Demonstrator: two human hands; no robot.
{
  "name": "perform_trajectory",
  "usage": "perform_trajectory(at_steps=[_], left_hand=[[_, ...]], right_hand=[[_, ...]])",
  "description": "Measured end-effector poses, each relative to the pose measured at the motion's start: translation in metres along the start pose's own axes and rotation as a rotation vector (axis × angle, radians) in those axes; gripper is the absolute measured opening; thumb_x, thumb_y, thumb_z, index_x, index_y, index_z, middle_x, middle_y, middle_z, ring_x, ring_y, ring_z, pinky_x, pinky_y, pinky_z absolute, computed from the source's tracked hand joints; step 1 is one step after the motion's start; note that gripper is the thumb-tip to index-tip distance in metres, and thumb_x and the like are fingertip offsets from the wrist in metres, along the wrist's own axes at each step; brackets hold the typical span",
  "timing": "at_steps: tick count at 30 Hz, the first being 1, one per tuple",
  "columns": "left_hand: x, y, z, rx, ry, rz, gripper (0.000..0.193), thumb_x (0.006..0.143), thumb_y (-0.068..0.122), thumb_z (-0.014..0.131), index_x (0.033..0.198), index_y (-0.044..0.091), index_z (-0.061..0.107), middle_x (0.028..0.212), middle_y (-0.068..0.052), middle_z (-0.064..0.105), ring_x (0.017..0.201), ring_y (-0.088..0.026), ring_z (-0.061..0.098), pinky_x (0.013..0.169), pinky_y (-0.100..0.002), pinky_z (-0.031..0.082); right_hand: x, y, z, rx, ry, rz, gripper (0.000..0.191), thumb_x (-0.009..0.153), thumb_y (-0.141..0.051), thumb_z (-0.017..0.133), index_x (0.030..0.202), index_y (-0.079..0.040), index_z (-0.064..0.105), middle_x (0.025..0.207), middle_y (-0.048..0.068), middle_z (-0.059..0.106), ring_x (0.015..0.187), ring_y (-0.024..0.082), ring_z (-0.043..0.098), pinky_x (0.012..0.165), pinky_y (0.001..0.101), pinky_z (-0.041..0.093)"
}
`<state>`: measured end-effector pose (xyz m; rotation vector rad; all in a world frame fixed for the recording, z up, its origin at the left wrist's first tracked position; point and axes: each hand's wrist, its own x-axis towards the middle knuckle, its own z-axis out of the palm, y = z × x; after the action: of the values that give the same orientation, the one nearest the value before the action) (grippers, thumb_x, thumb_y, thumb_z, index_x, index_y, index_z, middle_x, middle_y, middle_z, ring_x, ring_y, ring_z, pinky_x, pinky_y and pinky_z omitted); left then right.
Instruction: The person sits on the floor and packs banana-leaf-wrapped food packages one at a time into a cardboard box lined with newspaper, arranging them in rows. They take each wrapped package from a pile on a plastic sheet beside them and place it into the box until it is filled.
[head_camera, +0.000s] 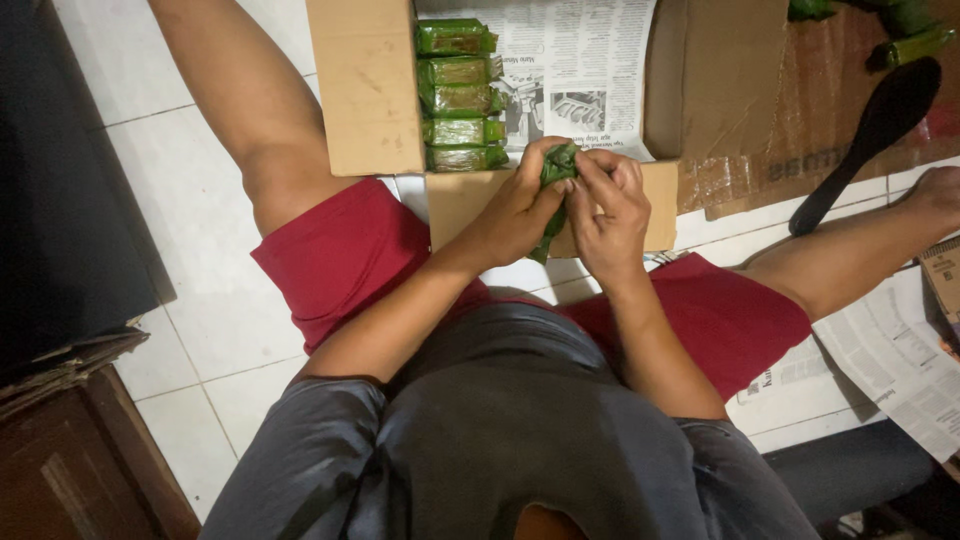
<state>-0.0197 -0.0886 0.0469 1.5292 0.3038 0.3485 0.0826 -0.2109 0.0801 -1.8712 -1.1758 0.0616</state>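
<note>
**Both hands clamped on a leaf-wrapped parcel over the box**

While the person sits on the white tiled floor (180, 330) with legs spread, both hands meet right above the near flap of the cardboard box (365, 90). Left hand (515, 205) wraps around the green leaf parcel (556, 170) from the left, fingers curled tight against its upper end. Right hand (608, 210) comes in from the other side, fingers bent and pressing onto the same top end, thumb tucked close. No gap to speak of in either hand: both are closed on the parcel, and the knuckles of the 2 hands sit just beside each other. The lower tail of the leaf pokes out below the palms, hanging down over the box flap.

Inside the box, a stack of 4 finished green parcels (458, 95) lies in a column along the left wall, resting on a sheet of newspaper (575, 70) that lines the bottom. The held parcel sits nearer the person than that stack, well clear of it.

Off to the right, a black scoop-shaped utensil (870, 135) lies slanted on flattened cardboard (800, 120), with more green pieces (905, 30) at the top edge. More newspaper (890, 360) spreads on the floor beside the right leg. Red shorts (345, 250) and a grey shirt (500, 440) fill the foreground.
</note>
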Motion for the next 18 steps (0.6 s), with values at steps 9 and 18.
perform_trajectory(at_steps=[9, 18], left_hand=[[-0.002, 0.003, 0.002, 0.029, 0.037, 0.055, 0.027, 0.111, 0.014, 0.046, 0.135, 0.002, 0.049, 0.118, -0.023, 0.069, 0.115, -0.036, 0.069, 0.098, -0.042, 0.052], [-0.002, 0.005, -0.004, 0.059, 0.061, 0.044, 0.023, 0.104, 0.012, 0.05, 0.12, -0.001, 0.06, 0.096, -0.02, 0.072, 0.089, -0.033, 0.074, 0.08, -0.039, 0.056]], right_hand=[[-0.001, 0.01, 0.0, -0.034, 0.022, 0.0, 0.016, 0.094, 0.005, 0.076, 0.107, -0.003, 0.072, 0.103, 0.012, 0.074, 0.098, 0.027, 0.069, 0.093, 0.0385, 0.055], [0.001, 0.017, -0.007, 0.124, -0.097, 0.188, 0.034, 0.096, 0.004, 0.073, 0.13, 0.0, 0.071, 0.102, 0.011, 0.072, 0.091, 0.017, 0.07, 0.084, 0.0295, 0.057]])
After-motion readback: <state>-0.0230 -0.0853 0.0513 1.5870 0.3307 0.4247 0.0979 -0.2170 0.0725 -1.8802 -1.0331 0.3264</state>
